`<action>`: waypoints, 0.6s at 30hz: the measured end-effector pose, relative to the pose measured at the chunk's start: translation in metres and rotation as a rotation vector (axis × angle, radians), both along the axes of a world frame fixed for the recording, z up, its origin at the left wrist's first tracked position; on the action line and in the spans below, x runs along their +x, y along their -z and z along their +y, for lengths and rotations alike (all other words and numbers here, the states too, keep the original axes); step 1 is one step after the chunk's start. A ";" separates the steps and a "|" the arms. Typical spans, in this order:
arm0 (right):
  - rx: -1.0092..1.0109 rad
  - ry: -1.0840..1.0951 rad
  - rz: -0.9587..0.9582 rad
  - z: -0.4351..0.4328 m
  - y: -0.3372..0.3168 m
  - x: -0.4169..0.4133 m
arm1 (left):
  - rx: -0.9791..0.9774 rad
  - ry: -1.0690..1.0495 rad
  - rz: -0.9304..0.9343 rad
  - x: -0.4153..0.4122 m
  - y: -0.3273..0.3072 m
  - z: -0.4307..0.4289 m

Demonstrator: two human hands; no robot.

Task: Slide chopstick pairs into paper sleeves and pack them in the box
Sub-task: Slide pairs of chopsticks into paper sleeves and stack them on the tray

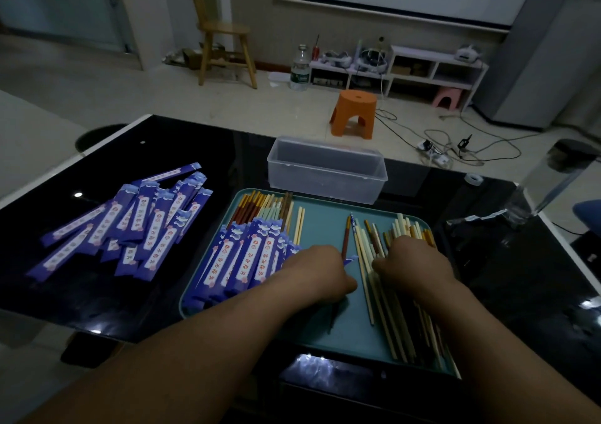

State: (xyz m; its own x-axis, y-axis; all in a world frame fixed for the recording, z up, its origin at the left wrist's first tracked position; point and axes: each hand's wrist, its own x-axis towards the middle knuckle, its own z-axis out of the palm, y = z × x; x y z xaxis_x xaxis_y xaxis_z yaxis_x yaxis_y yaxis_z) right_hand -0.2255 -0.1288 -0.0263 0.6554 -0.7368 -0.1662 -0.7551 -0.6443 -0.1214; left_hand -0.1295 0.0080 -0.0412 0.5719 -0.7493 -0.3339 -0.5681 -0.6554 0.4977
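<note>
A teal tray (328, 228) lies on the black table. Sleeved chopstick pairs (247, 257) in purple paper are stacked on its left side, their tips sticking out at the top. Loose chopsticks (400, 297) of mixed colours lie on its right side. My left hand (322, 274) grips a purple sleeve with a brown chopstick (346, 238) sticking out of it. My right hand (411, 262) rests curled on the loose chopsticks, its fingers hidden among them. Behind the tray stands a clear plastic box (325, 166), which looks empty.
A heap of empty purple paper sleeves (130, 222) lies on the table's left part. A roll of clear tape (473, 179) and a plastic wrapper (481, 217) sit at the right. On the floor beyond the table are an orange stool (354, 113) and cables.
</note>
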 end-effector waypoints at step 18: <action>0.141 -0.086 -0.077 0.004 0.006 0.005 | -0.059 -0.118 0.155 0.007 0.004 0.002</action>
